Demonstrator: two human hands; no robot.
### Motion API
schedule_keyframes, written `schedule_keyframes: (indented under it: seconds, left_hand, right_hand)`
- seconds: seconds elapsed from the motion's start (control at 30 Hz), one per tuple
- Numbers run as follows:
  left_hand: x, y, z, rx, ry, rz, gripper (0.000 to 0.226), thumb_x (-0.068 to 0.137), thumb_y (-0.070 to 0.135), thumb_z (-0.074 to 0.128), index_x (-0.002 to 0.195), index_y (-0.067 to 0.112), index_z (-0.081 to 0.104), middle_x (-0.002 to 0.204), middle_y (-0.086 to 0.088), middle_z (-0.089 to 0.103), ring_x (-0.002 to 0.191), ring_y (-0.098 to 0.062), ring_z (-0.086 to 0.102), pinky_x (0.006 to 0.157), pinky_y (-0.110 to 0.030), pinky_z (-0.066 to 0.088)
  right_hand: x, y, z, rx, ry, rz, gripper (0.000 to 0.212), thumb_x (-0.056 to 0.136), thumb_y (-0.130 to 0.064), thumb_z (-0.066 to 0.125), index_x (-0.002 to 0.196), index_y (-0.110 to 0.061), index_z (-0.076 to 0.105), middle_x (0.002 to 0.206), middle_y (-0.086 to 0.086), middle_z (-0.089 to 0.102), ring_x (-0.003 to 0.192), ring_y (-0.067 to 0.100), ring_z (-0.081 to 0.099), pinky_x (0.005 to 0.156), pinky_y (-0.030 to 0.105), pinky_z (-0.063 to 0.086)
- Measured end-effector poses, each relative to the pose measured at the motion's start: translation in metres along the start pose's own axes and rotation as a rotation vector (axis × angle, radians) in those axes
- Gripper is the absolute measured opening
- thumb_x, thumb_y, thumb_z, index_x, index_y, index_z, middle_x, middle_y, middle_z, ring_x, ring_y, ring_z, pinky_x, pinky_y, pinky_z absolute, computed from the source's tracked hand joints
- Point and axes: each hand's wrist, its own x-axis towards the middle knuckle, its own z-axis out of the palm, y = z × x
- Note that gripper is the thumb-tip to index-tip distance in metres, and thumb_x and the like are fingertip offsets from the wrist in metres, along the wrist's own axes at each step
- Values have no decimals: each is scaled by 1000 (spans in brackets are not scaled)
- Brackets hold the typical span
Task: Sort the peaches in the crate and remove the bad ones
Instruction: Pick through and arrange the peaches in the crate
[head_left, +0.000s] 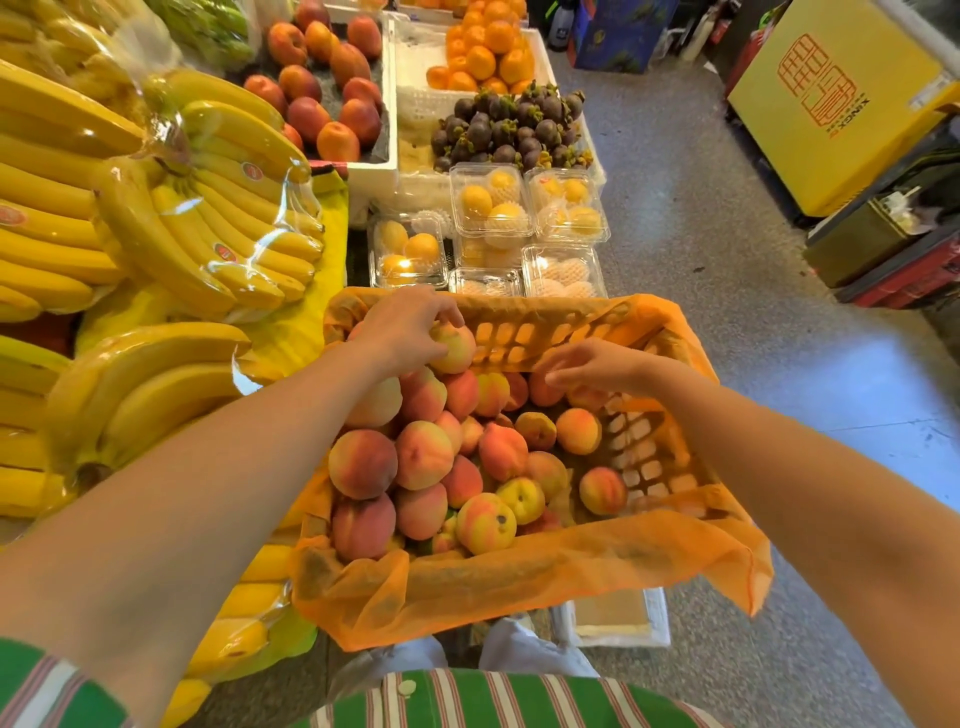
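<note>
Now the left grip (402, 327) clasps a peach (458, 352) from above.

peach (458, 349) partly hidden by left hand (400, 327), right hand (597, 366) blurred (grip unclear)

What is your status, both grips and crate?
Left grip holds a peach, far side. Right grip over peaches, hold unclear. Orange mesh drapes crate rim.

You have the crate (639, 452) directly before you with the peaches (415, 454) in it, bananas (218, 244) to its left and clamshell boxes (491, 208) behind it.
</note>
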Motion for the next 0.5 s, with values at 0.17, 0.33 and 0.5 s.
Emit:
schedule_keyframes:
  seconds: [0.17, 0.33, 0.5]
  left_hand:
    - [-6, -16, -11, 167, 182, -10, 31, 77, 26, 69, 108, 26, 68, 113, -5, 61, 112, -29, 49, 91, -42, 40]
    - [-11, -36, -9, 231, 98, -160, 50, 82, 34, 63, 131, 28, 53, 139, -3, 48, 127, -29, 43, 101, -42, 33]
    - [-16, -45, -4, 125, 50, -130, 52, 83, 33, 60, 135, 28, 51, 141, -5, 49, 129, -30, 42, 106, -43, 35]
  right_hand:
    - [11, -51, 24, 251, 29, -128, 37, 93, -30, 63, 125, -13, 62, 118, 6, 68, 106, 16, 67, 90, 32, 55]
    - [35, -81, 57, 139, 292, 21, 68, 82, -52, 69, 129, -7, 50, 119, 10, 63, 98, 23, 68, 81, 39, 59]
    - [57, -87, 84, 64, 380, 118, 92, 72, -71, 64, 131, -3, 49, 126, 14, 59, 112, 29, 59, 87, 40, 54]
